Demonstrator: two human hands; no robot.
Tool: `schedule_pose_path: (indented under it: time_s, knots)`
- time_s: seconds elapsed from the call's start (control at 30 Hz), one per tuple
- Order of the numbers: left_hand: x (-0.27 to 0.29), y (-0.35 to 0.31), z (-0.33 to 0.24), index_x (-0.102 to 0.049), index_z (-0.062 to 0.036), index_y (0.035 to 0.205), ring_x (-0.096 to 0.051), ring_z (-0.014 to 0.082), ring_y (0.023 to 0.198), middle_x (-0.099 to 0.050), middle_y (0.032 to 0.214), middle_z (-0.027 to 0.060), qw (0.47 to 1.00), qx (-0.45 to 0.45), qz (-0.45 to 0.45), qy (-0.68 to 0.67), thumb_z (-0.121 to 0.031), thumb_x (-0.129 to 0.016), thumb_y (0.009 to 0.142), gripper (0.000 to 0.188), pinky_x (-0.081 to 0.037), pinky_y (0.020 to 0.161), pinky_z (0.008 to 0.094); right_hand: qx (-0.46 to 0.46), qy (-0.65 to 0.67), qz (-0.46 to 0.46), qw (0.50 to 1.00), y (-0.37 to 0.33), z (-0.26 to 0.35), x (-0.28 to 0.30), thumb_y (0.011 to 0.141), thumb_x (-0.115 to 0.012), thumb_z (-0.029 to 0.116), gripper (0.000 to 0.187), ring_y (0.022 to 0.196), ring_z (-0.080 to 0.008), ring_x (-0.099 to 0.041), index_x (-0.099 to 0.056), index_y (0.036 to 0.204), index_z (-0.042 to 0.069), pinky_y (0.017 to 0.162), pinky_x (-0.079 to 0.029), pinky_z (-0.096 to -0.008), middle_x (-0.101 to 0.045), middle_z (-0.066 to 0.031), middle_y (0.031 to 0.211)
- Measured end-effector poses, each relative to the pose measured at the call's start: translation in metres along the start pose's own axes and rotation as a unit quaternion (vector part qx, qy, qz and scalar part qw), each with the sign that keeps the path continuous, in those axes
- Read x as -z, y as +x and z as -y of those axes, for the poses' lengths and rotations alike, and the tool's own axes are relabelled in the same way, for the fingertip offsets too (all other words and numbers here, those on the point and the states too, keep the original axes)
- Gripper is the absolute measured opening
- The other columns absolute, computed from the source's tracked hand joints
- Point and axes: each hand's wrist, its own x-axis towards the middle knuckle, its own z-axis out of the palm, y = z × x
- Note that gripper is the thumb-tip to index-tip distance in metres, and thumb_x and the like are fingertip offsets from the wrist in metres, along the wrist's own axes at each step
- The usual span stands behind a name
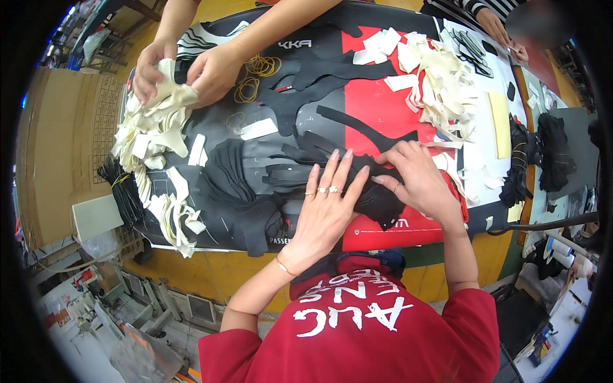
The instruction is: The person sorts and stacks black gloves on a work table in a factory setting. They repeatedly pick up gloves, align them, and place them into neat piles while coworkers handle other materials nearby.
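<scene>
My left hand (329, 207) lies flat, fingers stretched and spread, over a bundle of black cut fabric pieces (287, 173). Rings and a thin bracelet show on it. Close by on the right, my right hand (418, 179) has bent fingers gripping the edge of the same black pieces; its fingertips are partly hidden among them. A long black fabric strip (357, 122) reaches out beyond the hands. To the left, more black fabric pieces (227, 175) lie fanned in an overlapping stack.
Across the table, a co-worker's hands (185, 80) handle cream fabric pieces (137, 140). Another cream pile (440, 83) lies at the far right, near a second person's hands (501, 32). Yellowish elastic bands (255, 73) sit mid-table. A cardboard box (67, 147) stands left.
</scene>
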Motion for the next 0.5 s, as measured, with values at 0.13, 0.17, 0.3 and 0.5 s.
schedule_pose_path:
  time_s: [0.13, 0.17, 0.3, 0.5]
  knots:
    - [0.001, 0.009, -0.002, -0.043, -0.0132, 0.144, -0.022, 0.0349, 0.147, -0.027, 0.156, 0.0156, 0.999, -0.03, 0.017, 0.034, -0.011, -0.077, 0.07, 0.082, -0.022, 0.117, 0.0516, 0.021, 0.006, -0.029, 0.999, -0.016, 0.007, -0.008, 0.084, -0.072, 0.024, 0.026, 0.1, -0.028, -0.052, -0.066, 0.101, 0.004, 0.087, -0.04, -0.0397, -0.057, -0.0096, 0.103]
    - [0.001, 0.011, -0.003, -0.043, -0.0127, 0.144, -0.022, 0.0346, 0.147, -0.027, 0.156, 0.0157, 0.998, -0.039, 0.021, 0.039, -0.009, -0.077, 0.069, 0.082, -0.022, 0.117, 0.0516, 0.039, 0.011, -0.044, 0.998, -0.019, 0.009, -0.009, 0.085, -0.071, 0.024, 0.026, 0.101, -0.028, -0.052, -0.067, 0.101, 0.004, 0.088, -0.04, -0.0396, -0.057, -0.0096, 0.104]
    - [0.002, 0.014, -0.002, -0.051, -0.0098, 0.132, -0.024, 0.0336, 0.147, -0.033, 0.153, 0.0165, 0.999, -0.042, 0.024, 0.013, -0.003, -0.073, 0.067, 0.068, -0.021, 0.118, 0.0518, 0.025, -0.033, -0.03, 0.999, -0.031, 0.016, -0.009, 0.084, -0.072, 0.022, 0.028, 0.099, -0.0264, -0.054, -0.068, 0.105, 0.005, 0.09, -0.039, -0.0382, -0.059, -0.0078, 0.103]
    - [-0.002, 0.001, 0.004, -0.055, -0.0102, 0.102, -0.038, 0.0318, 0.139, -0.05, 0.134, 0.0127, 0.997, -0.063, -0.033, -0.018, -0.001, -0.071, 0.065, 0.041, -0.023, 0.117, 0.0507, 0.009, 0.043, -0.044, 0.998, -0.034, 0.013, 0.0, 0.086, -0.072, 0.025, 0.029, 0.094, -0.0248, -0.057, -0.068, 0.106, 0.005, 0.088, -0.04, -0.0379, -0.063, -0.0073, 0.096]
